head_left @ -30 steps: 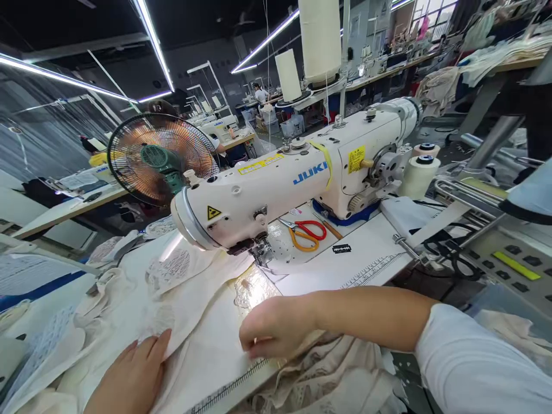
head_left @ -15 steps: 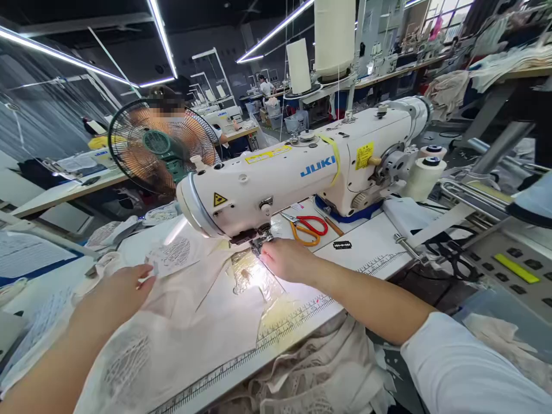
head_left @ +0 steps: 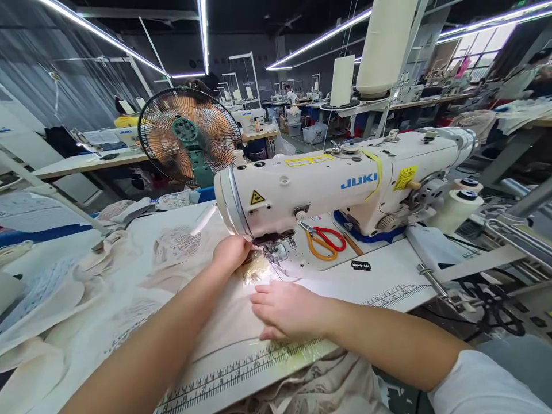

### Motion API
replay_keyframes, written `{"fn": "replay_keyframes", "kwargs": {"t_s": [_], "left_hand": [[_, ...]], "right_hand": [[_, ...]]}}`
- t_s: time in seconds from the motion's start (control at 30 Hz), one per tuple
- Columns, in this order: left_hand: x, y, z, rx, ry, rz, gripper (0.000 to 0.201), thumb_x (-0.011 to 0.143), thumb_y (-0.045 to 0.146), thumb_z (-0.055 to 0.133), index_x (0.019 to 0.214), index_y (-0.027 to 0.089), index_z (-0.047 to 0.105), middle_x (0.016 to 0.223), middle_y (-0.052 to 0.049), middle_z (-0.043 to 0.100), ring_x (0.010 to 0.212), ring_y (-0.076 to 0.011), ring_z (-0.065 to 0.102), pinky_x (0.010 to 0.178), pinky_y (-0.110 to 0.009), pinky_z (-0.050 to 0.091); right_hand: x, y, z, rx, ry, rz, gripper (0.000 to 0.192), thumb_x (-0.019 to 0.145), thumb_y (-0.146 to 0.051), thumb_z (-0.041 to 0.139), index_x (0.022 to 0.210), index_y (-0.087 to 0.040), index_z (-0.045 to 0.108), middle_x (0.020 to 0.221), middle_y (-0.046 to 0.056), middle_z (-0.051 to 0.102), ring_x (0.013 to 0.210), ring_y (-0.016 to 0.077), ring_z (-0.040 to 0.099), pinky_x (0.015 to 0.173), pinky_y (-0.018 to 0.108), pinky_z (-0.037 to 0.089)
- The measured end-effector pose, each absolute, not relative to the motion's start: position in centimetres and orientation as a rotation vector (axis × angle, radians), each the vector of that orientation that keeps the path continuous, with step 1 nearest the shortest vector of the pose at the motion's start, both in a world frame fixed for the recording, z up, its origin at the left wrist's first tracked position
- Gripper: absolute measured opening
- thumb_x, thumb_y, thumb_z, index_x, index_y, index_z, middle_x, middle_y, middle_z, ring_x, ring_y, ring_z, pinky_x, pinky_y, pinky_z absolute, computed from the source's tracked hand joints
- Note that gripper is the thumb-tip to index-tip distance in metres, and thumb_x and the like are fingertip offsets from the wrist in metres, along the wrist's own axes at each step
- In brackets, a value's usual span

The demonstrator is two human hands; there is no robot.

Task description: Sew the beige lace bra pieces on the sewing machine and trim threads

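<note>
Now my left hand (head_left: 230, 253) sits right at the foot of the sewing machine (head_left: 336, 184), fingers curled down onto the cream fabric (head_left: 172, 287) just left of the presser foot (head_left: 276, 253); I cannot tell whether it pinches the cloth or only presses it. My right hand (head_left: 287, 310) lies flat and spread on the same fabric, nearer to me, fingertips pointing left, a little in front of the needle area. That fabric covers most of the table (head_left: 388, 276) on the left side, with lace patches showing, and runs under the machine's head where the lamp lights it. A printed ruler (head_left: 241, 374) runs along the table's near edge, partly under the cloth. Behind the presser foot, scissors (head_left: 323, 241) with red and orange handles lie on the table beneath the machine arm, and a razor blade (head_left: 361, 265) lies just to their right. A fan (head_left: 190, 135) stands behind the machine's left end. Two big thread cones (head_left: 383, 46) rise behind the machine, and smaller spools (head_left: 457, 207) sit at its right end.
</note>
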State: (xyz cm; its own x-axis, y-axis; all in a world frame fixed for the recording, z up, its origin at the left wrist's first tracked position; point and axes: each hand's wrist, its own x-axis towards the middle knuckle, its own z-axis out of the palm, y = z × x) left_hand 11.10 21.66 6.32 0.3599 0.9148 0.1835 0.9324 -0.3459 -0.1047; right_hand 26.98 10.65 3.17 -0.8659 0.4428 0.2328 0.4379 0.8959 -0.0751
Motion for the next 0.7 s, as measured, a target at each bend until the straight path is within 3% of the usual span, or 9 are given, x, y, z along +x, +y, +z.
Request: {"fn": "replay_keyframes", "kwargs": {"t_s": [0.1,0.23,0.3,0.4,0.6,0.7], "left_hand": [[9.7,20.8,8.1,-2.495,-1.629,-0.12,0.024,0.086,0.026,0.04,0.082,0.019,0.063,0.077,-0.01,0.067,0.07,-0.0254,0.065,0.054,-0.033,0.046],[4.5,17.6,10.5,-2.659,-1.507,0.029,0.027,0.084,0.033,0.041,0.08,0.02,0.064,0.08,-0.008,0.068,0.072,-0.0239,0.064,0.061,-0.035,0.05],[1.5,15.4,10.2,-2.738,-1.419,0.037,0.032,0.084,0.038,0.041,0.094,0.022,0.067,0.097,-0.008,0.068,0.085,-0.0242,0.065,0.07,-0.035,0.053],[-1.4,11.7,7.8,-2.63,-1.426,-0.061,0.038,0.088,0.039,0.038,0.112,0.025,0.064,0.115,-0.01,0.063,0.088,-0.0248,0.064,0.071,-0.036,0.053],[2.0,7.3,5.8,-2.55,-1.285,-0.319,0.034,0.088,0.033,0.042,0.111,0.021,0.063,0.112,-0.015,0.062,0.079,-0.0234,0.065,0.065,-0.036,0.055],[5.0,8.1,7.2,-2.606,-1.15,-0.44,0.032,0.089,0.025,0.039,0.111,0.017,0.06,0.112,-0.015,0.064,0.094,-0.0256,0.064,0.073,-0.038,0.055]], "right_hand": [[27.3,10.9,3.0,-0.892,-2.722,-0.049,0.05,0.088,-0.051,0.052,0.108,-0.006,0.061,0.123,0.016,0.058,0.121,0.0253,0.044,0.097,0.038,0.039],[27.3,10.8,3.3,-1.014,-2.715,-0.012,0.055,0.086,-0.054,0.051,0.106,-0.005,0.063,0.122,0.018,0.058,0.112,0.0286,0.051,0.084,0.041,0.047],[27.1,10.7,3.5,-1.063,-2.717,0.036,0.055,0.086,-0.052,0.053,0.109,-0.003,0.061,0.124,0.019,0.057,0.11,0.0288,0.053,0.084,0.041,0.048],[26.9,10.5,3.3,-1.091,-2.677,0.068,0.054,0.082,-0.049,0.06,0.108,-0.001,0.062,0.125,0.022,0.056,0.115,0.0305,0.052,0.093,0.042,0.044],[26.3,10.5,2.2,-1.073,-2.581,0.003,0.053,0.083,-0.05,0.059,0.111,-0.005,0.061,0.126,0.024,0.055,0.121,0.0322,0.049,0.104,0.046,0.035],[26.3,10.7,2.2,-1.069,-2.596,-0.006,0.047,0.086,-0.047,0.055,0.109,-0.006,0.062,0.128,0.023,0.054,0.123,0.0302,0.047,0.105,0.045,0.035]]}}
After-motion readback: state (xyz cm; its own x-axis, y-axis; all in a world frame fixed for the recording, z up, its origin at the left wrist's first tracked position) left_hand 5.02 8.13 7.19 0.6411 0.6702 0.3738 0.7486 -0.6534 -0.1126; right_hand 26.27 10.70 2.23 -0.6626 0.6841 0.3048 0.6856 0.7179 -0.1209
